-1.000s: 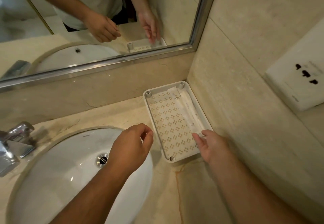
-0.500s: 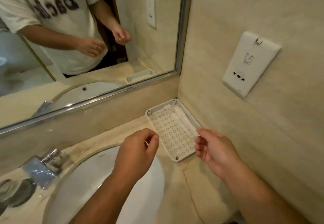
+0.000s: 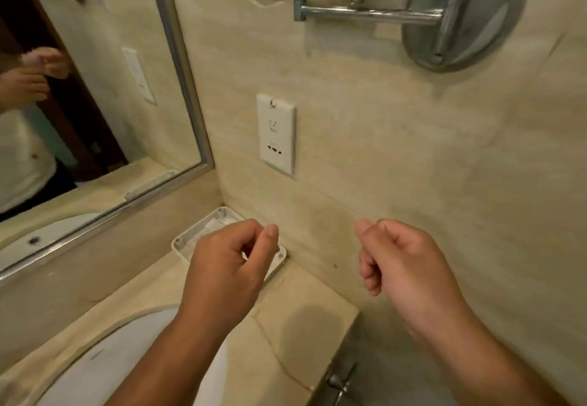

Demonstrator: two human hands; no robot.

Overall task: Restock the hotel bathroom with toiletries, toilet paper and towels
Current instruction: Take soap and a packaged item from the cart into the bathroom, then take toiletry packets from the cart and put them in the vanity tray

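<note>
The white tray [image 3: 185, 242] sits on the table [image 3: 305, 319], pushed into the corner where the mirror wall meets the side wall. A pale wrapped packet [image 3: 212, 227] lies in its far part. The left hand [image 3: 225, 269] hovers over the tray's near half and hides it – fingers curled, thumb tip close to the forefinger, nothing visible between them. The right hand [image 3: 403, 265] hangs in a loose fist, empty, well to the right of the tray. Half a second ago it was half open at the tray's edge.

The view has swung up and right since then. The tap is gone from sight, only a slice of the sink [image 3: 104, 364] remains, and a round chrome mirror [image 3: 463, 11] on its arm now shows above the socket plate [image 3: 276, 133]. The plate's marks are too blurred to read.
</note>
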